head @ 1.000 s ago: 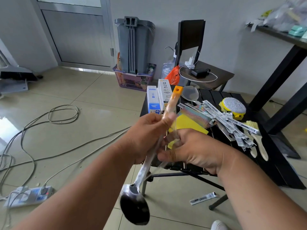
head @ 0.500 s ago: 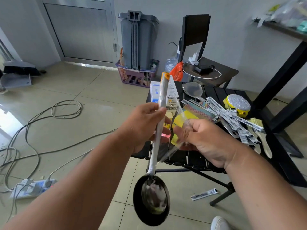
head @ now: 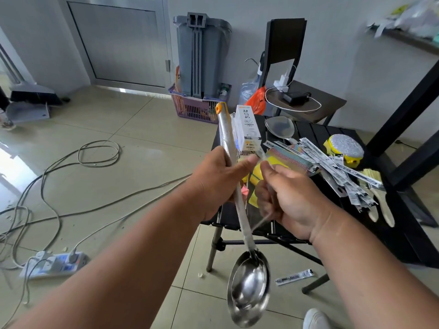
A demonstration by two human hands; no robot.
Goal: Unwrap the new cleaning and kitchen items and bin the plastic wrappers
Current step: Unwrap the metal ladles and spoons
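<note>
The left hand (head: 217,180) is closed around the handle of a steel ladle (head: 249,290), with the thumb lying along it. The ladle hangs in the air before the table (head: 308,131), bowl down and orange tip up. The right hand (head: 291,200) has curled fingers and pinches the clear wrapper (head: 255,210), which stretches from the handle to this hand. On the table lie a white box (head: 248,129), a scrubber (head: 345,148) and brushes (head: 380,200). A grey bin (head: 200,53) stands at the wall.
</note>
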